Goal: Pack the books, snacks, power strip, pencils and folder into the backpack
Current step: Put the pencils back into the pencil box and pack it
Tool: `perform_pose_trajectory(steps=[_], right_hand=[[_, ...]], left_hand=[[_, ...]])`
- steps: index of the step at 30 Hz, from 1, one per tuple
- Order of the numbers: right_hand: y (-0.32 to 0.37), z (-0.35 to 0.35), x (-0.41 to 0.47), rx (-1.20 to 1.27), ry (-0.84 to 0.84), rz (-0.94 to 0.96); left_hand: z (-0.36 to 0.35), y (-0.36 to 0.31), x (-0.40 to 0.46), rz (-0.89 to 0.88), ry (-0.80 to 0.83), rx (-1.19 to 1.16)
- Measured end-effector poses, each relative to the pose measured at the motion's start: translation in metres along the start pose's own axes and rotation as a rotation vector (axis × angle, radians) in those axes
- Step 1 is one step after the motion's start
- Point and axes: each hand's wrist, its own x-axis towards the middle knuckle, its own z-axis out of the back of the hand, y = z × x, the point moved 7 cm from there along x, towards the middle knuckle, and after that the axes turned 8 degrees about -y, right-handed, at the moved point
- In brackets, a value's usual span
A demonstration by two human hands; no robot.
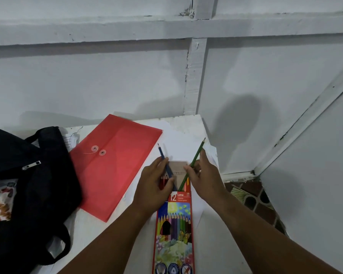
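The step in hand looks like refilling the pencil box (173, 228) before it goes into the backpack (28, 186). The left hand (156, 186) pinches a blue pencil (165, 163), its tip pointing up and away and its lower end at the open mouth of the box, with the fingers also lying over the box's top left corner. The right hand (204, 177) pinches a green pencil (194, 162) that slants up to the right, its lower end already inside the mouth among the other pencils. The box lies flat directly under and between both hands, running back toward the person; its brown flap (177, 167) stands open just beyond the fingertips.

Next, I judge, both pencils must be slid fully down into the box, the flap tucked shut, and the box carried left to the backpack. The red folder (115, 165) lies just left of the left hand, still out on the table (186, 125), with the backpack beyond it further left.

Much is hard to read. The backpack is cut off by the left and bottom edges, and its opening cannot be made out. Something patterned shows at its left side, perhaps a snack or book; I cannot tell. No power strip is in view. The near end of the box runs off the bottom edge. How many pencils are already inside is hidden by the hands.
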Motion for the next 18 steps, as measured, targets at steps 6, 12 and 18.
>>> perform_pose_trajectory(steps=[6,12,18], right_hand=[[-0.02,-0.01,-0.007,-0.128,-0.045,0.148],[-0.019,-0.012,-0.006,-0.148,-0.066,0.233],[-0.02,-0.01,-0.007,-0.109,-0.074,0.25]], left_hand=[[-0.006,0.007,0.0,0.041,0.044,-0.004],[-0.01,0.008,-0.001,0.031,0.102,0.007],[-0.008,0.009,-0.003,0.027,0.048,-0.027]])
